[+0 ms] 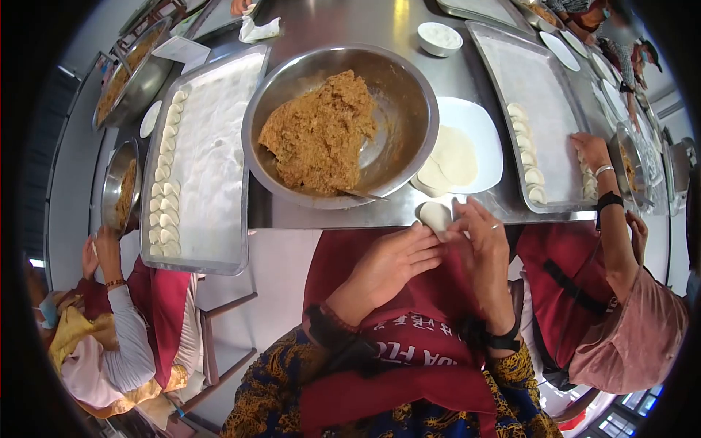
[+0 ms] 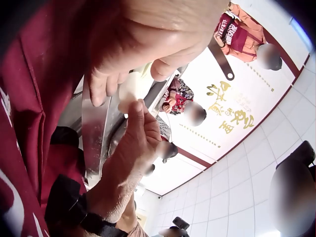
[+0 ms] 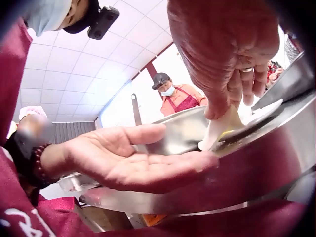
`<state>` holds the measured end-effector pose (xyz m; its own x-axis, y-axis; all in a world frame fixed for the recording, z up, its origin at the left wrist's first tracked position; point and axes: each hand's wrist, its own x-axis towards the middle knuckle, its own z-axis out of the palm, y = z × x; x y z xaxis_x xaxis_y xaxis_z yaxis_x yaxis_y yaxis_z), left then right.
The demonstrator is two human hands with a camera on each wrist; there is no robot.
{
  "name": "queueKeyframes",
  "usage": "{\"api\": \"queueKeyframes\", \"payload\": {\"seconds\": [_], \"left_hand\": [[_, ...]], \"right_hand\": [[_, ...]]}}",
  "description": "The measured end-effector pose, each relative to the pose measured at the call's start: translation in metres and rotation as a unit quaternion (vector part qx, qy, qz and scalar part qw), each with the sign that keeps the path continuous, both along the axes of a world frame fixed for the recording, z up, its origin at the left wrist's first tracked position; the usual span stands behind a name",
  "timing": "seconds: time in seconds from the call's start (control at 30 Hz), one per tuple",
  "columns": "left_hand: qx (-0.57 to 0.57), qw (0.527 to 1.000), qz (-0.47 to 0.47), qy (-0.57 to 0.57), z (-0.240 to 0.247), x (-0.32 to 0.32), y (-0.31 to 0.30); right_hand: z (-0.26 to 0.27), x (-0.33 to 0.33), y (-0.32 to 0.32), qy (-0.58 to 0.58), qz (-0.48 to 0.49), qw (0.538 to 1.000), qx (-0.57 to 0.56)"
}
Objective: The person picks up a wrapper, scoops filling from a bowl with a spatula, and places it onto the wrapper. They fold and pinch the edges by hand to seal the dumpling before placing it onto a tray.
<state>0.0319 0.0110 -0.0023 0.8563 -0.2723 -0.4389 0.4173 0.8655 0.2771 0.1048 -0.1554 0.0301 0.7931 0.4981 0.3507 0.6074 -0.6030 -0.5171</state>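
Note:
A round white dough wrapper [image 1: 436, 216] is between my hands at the table's front edge. My right hand [image 1: 482, 237] pinches it between thumb and fingers; in the right wrist view, the wrapper [image 3: 224, 127] hangs folded from the fingertips. My left hand [image 1: 398, 264] is beside it, palm up in the right wrist view, fingers straight and thumb apart. Just beyond stands a steel bowl [image 1: 420, 95] with brown minced filling [image 1: 321, 131] and a utensil handle [image 1: 365, 196] at its near side. More wrappers [image 1: 456, 157] lie on a white square plate [image 1: 491, 139].
On the left, a metal tray [image 1: 219, 109] bears rows of dumplings [image 1: 166, 197]; another tray [image 1: 544, 87] with dumplings [image 1: 527, 157] is on the right. A white bowl of flour [image 1: 439, 38] stands farther back. People work close on both sides, one reaching into the right tray.

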Motion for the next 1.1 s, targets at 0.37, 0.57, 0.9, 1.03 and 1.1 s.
{"api": "queueKeyframes", "payload": {"seconds": [0.37, 0.57, 0.9, 1.03, 1.1], "left_hand": [[0.042, 0.996, 0.078, -0.019, 0.008, -0.012, 0.006], [0.061, 0.991, 0.11, -0.047, 0.027, -0.019, 0.01], [0.22, 0.972, 0.06, -0.056, 0.042, -0.042, 0.024], [0.232, 0.967, 0.082, -0.06, 0.041, -0.046, 0.031], [0.251, 0.964, 0.08, -0.042, 0.044, -0.049, 0.032]], "right_hand": [[0.011, -0.026, 0.003, 0.244, 0.006, 0.958, 0.151], [0.013, -0.02, 0.01, 0.508, -0.047, 0.809, 0.291], [0.026, -0.032, 0.038, 0.347, 0.015, 0.907, 0.239], [0.028, -0.031, 0.051, 0.149, 0.087, 0.974, 0.147], [0.034, -0.029, 0.06, 0.039, 0.12, 0.986, 0.105]]}}
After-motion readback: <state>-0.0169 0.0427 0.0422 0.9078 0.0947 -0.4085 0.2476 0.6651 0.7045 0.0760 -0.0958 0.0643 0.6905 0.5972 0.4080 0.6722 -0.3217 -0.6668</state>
